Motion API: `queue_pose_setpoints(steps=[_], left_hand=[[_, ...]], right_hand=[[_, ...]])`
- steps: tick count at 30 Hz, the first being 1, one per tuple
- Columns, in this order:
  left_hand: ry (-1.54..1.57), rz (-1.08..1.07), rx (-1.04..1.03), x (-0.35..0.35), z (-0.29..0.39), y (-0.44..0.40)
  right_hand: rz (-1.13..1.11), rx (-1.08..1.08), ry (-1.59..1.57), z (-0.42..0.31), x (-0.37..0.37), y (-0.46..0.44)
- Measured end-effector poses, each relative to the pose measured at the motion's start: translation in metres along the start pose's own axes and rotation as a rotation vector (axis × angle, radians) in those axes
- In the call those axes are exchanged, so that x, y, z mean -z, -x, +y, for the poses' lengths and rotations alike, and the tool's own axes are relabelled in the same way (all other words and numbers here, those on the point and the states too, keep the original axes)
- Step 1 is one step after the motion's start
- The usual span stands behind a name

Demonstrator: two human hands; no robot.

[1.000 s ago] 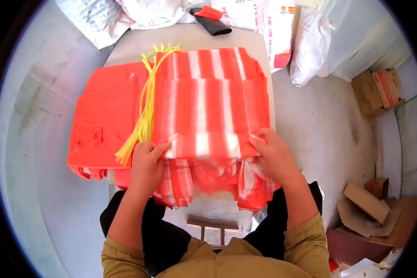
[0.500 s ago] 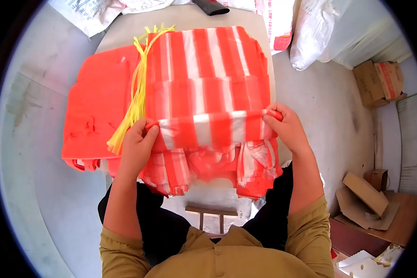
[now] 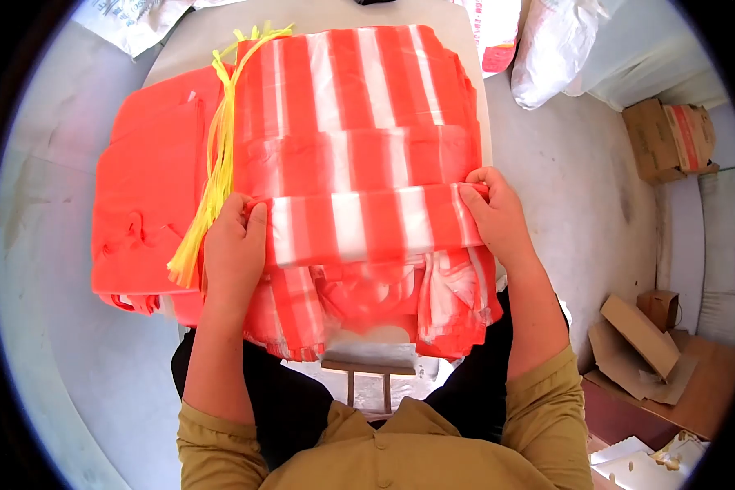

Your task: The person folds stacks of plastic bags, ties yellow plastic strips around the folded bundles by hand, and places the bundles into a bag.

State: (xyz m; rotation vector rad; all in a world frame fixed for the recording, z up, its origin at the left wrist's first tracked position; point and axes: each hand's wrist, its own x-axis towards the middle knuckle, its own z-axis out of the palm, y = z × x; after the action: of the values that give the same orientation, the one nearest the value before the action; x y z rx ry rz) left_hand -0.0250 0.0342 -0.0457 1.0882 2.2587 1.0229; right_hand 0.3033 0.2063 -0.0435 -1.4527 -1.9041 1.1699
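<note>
A thick stack of red-and-white striped plastic bags (image 3: pixel 355 90) lies in front of me, its handle ends crumpled at the near side. Across it runs a folded band of the top bag (image 3: pixel 376 222). My left hand (image 3: pixel 235 245) pinches the left end of this band, thumb on top. At the other end, my right hand (image 3: pixel 498 214) grips the fold between thumb and fingers. The band looks stretched fairly flat between both hands. A bundle of yellow strips (image 3: pixel 220 155) lies along the stack's left edge, close to my left hand.
Plain red bags (image 3: pixel 143 188) are piled left of the striped stack, on the same pale tabletop (image 3: pixel 196 53). White sacks (image 3: pixel 559 53) stand beyond the table. Cardboard boxes (image 3: pixel 657 143) sit at the right, with an opened carton (image 3: pixel 641 351) nearer. A wooden stool (image 3: pixel 367 371) shows between my legs.
The folded band sits slightly flatter and wider between my hands, which still hold its ends. The stack, red bags and yellow strips appear shifted a little left and up in view.
</note>
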Motion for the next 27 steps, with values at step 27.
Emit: queue_pose_setpoints(steps=[27], left_hand=[[-0.419, -0.249, -0.718, 0.001, 0.035, 0.025]], right_hand=[[-0.451, 0.599, 0.572, -0.037, 0.0, 0.013]])
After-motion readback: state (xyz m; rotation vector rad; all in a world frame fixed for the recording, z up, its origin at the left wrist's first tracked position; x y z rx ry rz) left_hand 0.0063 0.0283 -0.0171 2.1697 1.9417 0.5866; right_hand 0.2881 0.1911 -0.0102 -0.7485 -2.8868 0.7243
